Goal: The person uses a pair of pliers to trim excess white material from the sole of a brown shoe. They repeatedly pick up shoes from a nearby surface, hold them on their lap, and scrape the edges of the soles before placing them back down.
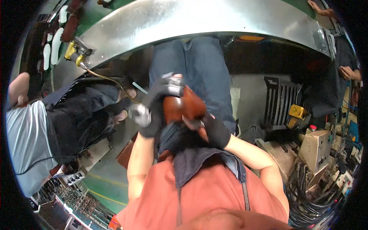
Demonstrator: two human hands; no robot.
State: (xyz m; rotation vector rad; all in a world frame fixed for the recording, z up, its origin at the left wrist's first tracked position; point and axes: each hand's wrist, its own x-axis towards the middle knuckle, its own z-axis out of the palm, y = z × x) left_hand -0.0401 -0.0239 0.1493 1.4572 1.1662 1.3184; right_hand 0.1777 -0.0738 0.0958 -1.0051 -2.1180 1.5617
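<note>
Across twelve o'clock curves a metal bench, a yellow-and-black tool resting on it at ten. Blurred near the dial's centre is a brown leather shoe. The gloved left hand curls its fingers over its eleven-o'clock edge; the gloved right hand pinches its edge toward five.

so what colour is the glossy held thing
The glossy thing is reddish brown, clearest in the head view.
</note>
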